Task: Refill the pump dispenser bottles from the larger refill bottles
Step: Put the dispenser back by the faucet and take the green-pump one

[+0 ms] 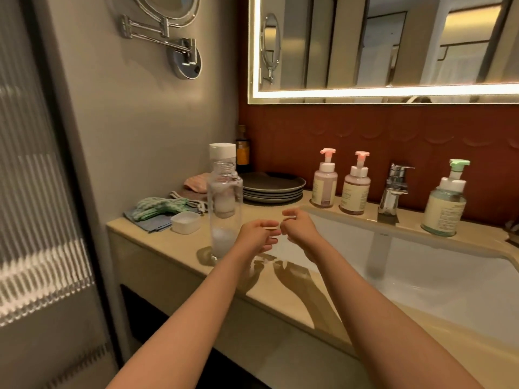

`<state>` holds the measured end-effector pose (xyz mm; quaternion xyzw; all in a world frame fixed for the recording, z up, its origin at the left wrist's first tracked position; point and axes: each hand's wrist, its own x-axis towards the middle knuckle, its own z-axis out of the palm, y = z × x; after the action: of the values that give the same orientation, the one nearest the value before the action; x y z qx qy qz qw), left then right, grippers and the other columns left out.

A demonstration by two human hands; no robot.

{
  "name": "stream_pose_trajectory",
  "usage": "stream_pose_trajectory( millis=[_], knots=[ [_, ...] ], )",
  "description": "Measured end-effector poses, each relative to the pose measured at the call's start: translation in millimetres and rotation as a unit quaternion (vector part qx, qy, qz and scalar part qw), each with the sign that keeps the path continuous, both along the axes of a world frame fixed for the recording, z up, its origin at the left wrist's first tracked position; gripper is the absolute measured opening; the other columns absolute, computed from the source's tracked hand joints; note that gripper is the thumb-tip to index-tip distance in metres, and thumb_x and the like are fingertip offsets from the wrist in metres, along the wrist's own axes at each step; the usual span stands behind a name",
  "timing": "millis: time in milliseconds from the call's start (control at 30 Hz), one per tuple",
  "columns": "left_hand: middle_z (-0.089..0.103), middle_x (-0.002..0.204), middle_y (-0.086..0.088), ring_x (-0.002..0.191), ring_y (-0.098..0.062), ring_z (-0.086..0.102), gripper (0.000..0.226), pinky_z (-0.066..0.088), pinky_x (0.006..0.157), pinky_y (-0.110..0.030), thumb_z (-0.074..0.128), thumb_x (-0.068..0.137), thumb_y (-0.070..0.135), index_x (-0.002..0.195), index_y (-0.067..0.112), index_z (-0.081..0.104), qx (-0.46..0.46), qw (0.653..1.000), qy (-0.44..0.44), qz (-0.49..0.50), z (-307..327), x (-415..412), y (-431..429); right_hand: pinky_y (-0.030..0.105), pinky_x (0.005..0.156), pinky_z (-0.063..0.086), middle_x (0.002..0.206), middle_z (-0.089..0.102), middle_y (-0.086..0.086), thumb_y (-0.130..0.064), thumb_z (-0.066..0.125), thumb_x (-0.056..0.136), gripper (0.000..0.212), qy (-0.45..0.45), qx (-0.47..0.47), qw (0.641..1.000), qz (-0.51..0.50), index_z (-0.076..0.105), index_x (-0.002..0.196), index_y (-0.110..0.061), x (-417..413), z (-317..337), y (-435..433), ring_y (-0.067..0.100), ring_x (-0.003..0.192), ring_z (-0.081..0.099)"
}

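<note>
Both hands were held over the beige countertop [168,249] at the left edge of the sink basin [421,265], close together with fingers curled. The left hand [257,235] pinched a small pale strip [271,228] between thumb and fingers. The right hand [299,230] was curled just beside it, and whether it gripped anything could not be determined. Immediately left of the left hand stood an uncapped clear bottle [224,203], upright, with a little white liquid at its base. Directly behind it stood a white-capped bottle [222,154], partly screened by the clear one. The three pump dispensers stood well apart from the hands along the back ledge: two pink-pump bottles [325,186] [355,192] side by side left of the chrome faucet [394,189], and a green-pump bottle [445,206] to its right. The left end of the counter was crowded: a small white tub [186,222] near the clear bottle, a green cloth [160,207] lying on a blue cloth [153,223], a pink cloth [196,182], a stack of dark plates [273,188] and a dark amber bottle [243,148] in the corner. A lit mirror [393,43] hung above, and an extending mirror arm [165,33] was mounted on the left wall.
</note>
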<state>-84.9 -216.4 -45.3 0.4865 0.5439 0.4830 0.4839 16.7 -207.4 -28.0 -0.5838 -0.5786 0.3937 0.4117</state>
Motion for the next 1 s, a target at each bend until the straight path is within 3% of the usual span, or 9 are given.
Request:
stream_pose_trajectory(
  millis=[133,233,400,467,600,733,833,1000],
  knots=[
    [0.061,0.077,-0.006,0.063,-0.014,0.056,0.032,0.049,0.052,-0.017,0.032,0.091,-0.012,0.087,0.006,0.059,0.036,0.999,0.006,-0.001,1.5,-29.6,-19.7,0.030,0.086,0.044,0.129,0.047,0.013,0.004,0.048,0.085,0.049,0.013,0.007,1.000,0.025,0.042,0.131,-0.012,-19.0,0.4,-8.3,0.020,0.109,0.047],
    [0.061,0.074,-0.008,0.059,-0.014,0.056,0.038,0.047,0.049,-0.017,0.030,0.088,-0.014,0.078,0.009,0.059,0.087,0.996,0.022,0.007,2.4,-53.3,-31.9,0.032,0.087,0.043,0.128,0.048,0.014,0.002,0.052,0.083,0.054,0.000,0.031,0.998,0.054,0.038,0.134,-0.010,-32.5,5.0,-14.9,0.017,0.101,0.045],
    [0.061,0.068,-0.007,0.044,-0.006,0.055,0.037,0.047,0.048,-0.017,0.031,0.087,-0.013,0.074,0.009,0.058,0.131,0.989,0.013,0.068,5.5,-90.5,-35.0,0.031,0.090,0.039,0.142,0.038,0.011,-0.003,0.060,0.079,0.071,0.013,0.053,0.994,0.093,0.029,0.141,-0.015,-59.7,12.2,-19.1,0.024,0.123,0.042],
    [0.060,0.067,-0.006,0.045,-0.008,0.054,0.037,0.047,0.046,-0.017,0.031,0.088,-0.013,0.073,0.009,0.058,0.130,0.986,0.000,0.101,6.9,-103.9,-31.8,0.027,0.087,0.038,0.141,0.038,0.009,-0.004,0.065,0.078,0.075,0.021,0.074,0.990,0.119,0.025,0.142,-0.014,-72.5,11.2,-21.3,0.020,0.116,0.044],
    [0.061,0.080,-0.010,0.059,-0.015,0.052,0.035,0.046,0.054,-0.023,0.034,0.087,-0.010,0.075,0.013,0.058,0.106,0.981,0.002,0.159,5.3,-124.8,-17.1,0.022,0.083,0.036,0.132,0.045,0.004,-0.018,0.075,0.075,0.079,0.009,0.137,0.984,0.110,0.027,0.138,-0.011,-95.5,5.5,-18.9,0.008,0.100,0.039],
    [0.054,0.112,-0.007,0.093,-0.022,0.054,0.018,0.044,0.070,-0.029,0.050,0.090,0.010,0.106,0.015,0.055,0.066,0.961,0.180,0.198,-4.5,-143.1,7.3,0.023,0.083,0.036,0.134,0.049,0.006,-0.027,0.076,0.075,0.076,0.006,0.155,0.986,0.057,0.032,0.136,-0.013,-102.3,3.8,-8.7,0.015,0.109,0.049],
    [0.041,0.134,-0.013,0.123,-0.031,0.041,0.049,0.037,0.095,-0.036,0.060,0.085,0.025,0.128,0.011,0.041,0.028,0.933,0.291,0.212,-14.4,-153.5,28.4,0.025,0.086,0.037,0.139,0.045,0.005,-0.031,0.076,0.074,0.081,-0.002,0.150,0.988,0.045,0.030,0.139,-0.015,-101.0,2.3,0.3,0.022,0.122,0.047],
    [0.035,0.142,-0.015,0.132,-0.034,0.029,0.078,0.030,0.104,-0.040,0.067,0.078,0.036,0.138,0.008,0.026,0.018,0.896,0.386,0.219,-28.4,-156.4,51.5,0.028,0.088,0.040,0.139,0.044,0.002,-0.029,0.076,0.074,0.077,0.007,0.153,0.987,0.054,0.032,0.137,-0.020,-92.6,-2.7,10.0,0.020,0.120,0.047]
  ],
)
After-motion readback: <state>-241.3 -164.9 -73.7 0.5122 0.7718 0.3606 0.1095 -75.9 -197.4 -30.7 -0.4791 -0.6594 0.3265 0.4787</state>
